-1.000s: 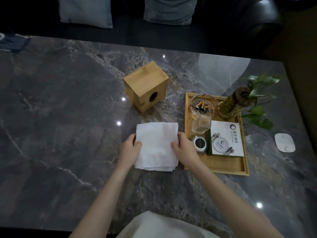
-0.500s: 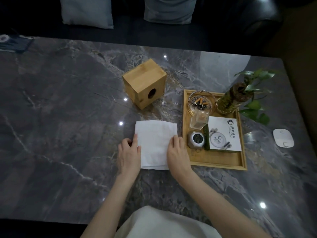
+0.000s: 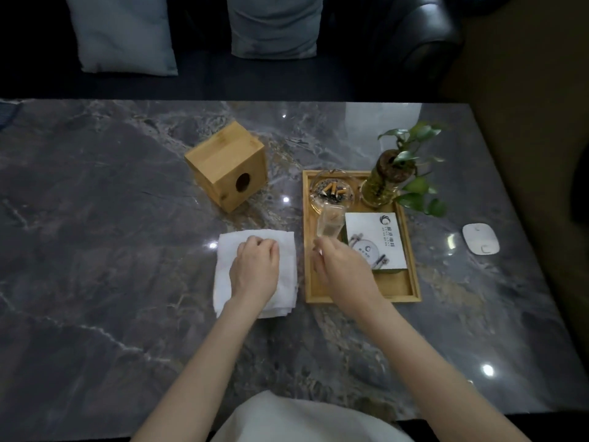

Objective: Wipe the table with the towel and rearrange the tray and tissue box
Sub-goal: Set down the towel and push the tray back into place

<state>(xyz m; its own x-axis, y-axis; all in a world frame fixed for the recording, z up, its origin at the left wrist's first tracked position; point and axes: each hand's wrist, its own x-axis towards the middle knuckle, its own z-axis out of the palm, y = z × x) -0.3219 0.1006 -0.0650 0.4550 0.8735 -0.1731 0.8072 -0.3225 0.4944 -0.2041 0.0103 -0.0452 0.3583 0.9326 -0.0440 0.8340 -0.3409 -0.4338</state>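
Note:
A folded white towel (image 3: pixel 287 250) lies flat on the dark marble table (image 3: pixel 95 218) in front of me. My left hand (image 3: pixel 255 269) rests on top of it, fingers curled into the cloth. To its right sits the wooden tray (image 3: pixel 360 298). My right hand (image 3: pixel 341 269) is over the tray's near left part with fingers bent down, hiding the small round tin there; whether it grips anything is hidden. The wooden tissue box (image 3: pixel 223 167) lies on its side behind the towel, its round hole facing me.
In the tray are a glass ashtray (image 3: pixel 331 191) with butts, a small glass (image 3: pixel 330 223), a potted plant (image 3: pixel 385 180) and a white booklet (image 3: pixel 379 237). A white oval device (image 3: pixel 480 239) lies right of the tray. A sofa with cushions (image 3: pixel 124 33) stands beyond the far edge.
My left hand has moved from the towel's left edge onto its middle. My right hand has left the towel and moved right over the tray, covering the round tin.

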